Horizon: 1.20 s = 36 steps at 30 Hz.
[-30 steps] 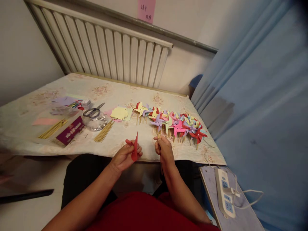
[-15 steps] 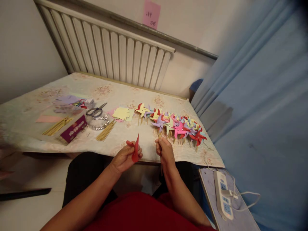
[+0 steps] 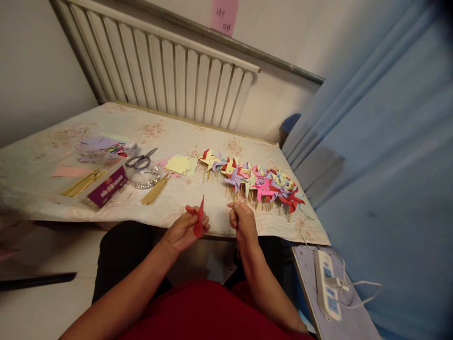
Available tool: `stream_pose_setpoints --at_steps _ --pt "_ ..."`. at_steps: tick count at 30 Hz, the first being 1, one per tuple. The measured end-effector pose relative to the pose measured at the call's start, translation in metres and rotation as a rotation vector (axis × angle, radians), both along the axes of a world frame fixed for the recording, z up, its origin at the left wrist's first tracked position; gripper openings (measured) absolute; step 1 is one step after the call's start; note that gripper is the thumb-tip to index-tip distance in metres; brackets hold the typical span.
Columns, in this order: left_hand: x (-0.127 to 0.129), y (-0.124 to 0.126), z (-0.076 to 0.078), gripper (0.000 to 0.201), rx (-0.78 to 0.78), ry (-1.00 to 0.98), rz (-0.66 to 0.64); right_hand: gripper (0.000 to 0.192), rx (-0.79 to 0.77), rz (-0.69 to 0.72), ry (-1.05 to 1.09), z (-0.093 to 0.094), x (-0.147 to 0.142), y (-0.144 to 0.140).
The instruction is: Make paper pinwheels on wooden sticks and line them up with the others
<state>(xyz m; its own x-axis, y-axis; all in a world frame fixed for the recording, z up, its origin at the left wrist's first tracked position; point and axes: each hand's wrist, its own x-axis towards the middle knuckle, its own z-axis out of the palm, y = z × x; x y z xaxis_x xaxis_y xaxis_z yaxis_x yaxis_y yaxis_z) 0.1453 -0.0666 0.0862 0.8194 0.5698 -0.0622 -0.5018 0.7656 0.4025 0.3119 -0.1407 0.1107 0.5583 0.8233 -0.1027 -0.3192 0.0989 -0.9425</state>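
Hand, left (image 3: 184,229): thumb and fingers pinching red paper (image 3: 199,224), at near edge of surface (image 3: 166,212); hard squeeze could crease it. Hand, right (image 3: 243,220): fingers closed, apparently round thin stick (image 3: 238,250), mostly hidden; slack grip could let it slip. Pinwheels (image 3: 264,190): crowded just beyond right hand; wrist swing might bend blades. Loose sticks (image 3: 155,191): beyond left hand; bump could scatter them.

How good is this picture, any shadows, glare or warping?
All in the head view: a dark shadow falls across the blue curtain; the upper right corner goes black; small silvery pieces glint; the radiator slants, likely from camera tilt; print on the purple box looks soft; the left hand's red paper is clearly outlined.
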Motion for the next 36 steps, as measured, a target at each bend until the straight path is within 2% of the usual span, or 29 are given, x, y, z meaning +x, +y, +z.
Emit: stream_pose_setpoints --at_steps 9,15,20,27,36 --pt "-0.0011 -0.0001 -0.0015 0.021 0.012 -0.003 0.0 0.027 0.011 0.01 0.023 0.0003 -0.0016 -0.0014" --pt "-0.0017 -0.0007 -0.0019 0.021 0.003 -0.01 -0.009 0.021 0.002 -0.028 0.027 -0.0027 -0.0011 -0.0021" --pt "-0.0018 -0.0004 -0.0028 0.021 -0.001 -0.011 -0.01 0.028 0.01 0.004 0.083 -0.0014 -0.0015 -0.0023" --pt "-0.0018 -0.0003 -0.004 0.021 -0.022 -0.016 -0.014 0.02 0.007 -0.02 0.08 -0.0034 -0.0008 -0.0023" --pt "-0.0011 0.002 -0.0063 0.02 -0.009 -0.015 -0.015 0.024 -0.01 -0.02 0.097 -0.0075 0.0011 -0.0009"
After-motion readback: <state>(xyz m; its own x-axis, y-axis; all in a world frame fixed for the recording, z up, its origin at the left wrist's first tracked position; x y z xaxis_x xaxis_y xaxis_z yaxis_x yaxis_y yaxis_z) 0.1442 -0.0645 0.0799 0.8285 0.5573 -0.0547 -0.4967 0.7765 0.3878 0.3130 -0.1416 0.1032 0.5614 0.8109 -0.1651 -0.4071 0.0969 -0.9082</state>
